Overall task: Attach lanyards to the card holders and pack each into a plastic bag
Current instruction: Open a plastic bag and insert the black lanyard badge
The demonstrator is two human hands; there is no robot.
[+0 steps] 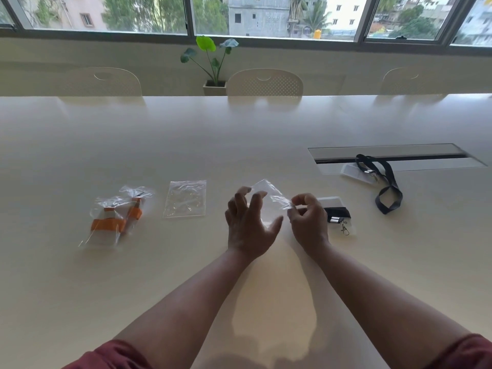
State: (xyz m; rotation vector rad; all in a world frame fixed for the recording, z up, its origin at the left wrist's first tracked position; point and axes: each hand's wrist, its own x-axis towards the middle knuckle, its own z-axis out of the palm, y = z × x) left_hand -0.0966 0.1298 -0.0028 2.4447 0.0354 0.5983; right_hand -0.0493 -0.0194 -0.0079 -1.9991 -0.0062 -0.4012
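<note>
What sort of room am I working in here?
Probably an office meeting room: a long pale table with a built-in cable hatch, matching white chairs along its far side, and wide windows.

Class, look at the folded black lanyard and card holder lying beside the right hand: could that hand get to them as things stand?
Probably yes. The folded black lanyard on its card holder lies just beyond the right hand, nothing between them. But that hand pinches the plastic bag, also held by the left hand, so it must let go first.

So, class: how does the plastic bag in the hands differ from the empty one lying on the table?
The held bag is lifted and tilted, pinched by the left hand and right hand; the empty bag lies flat, untouched, further left. Both are clear and empty.
</note>
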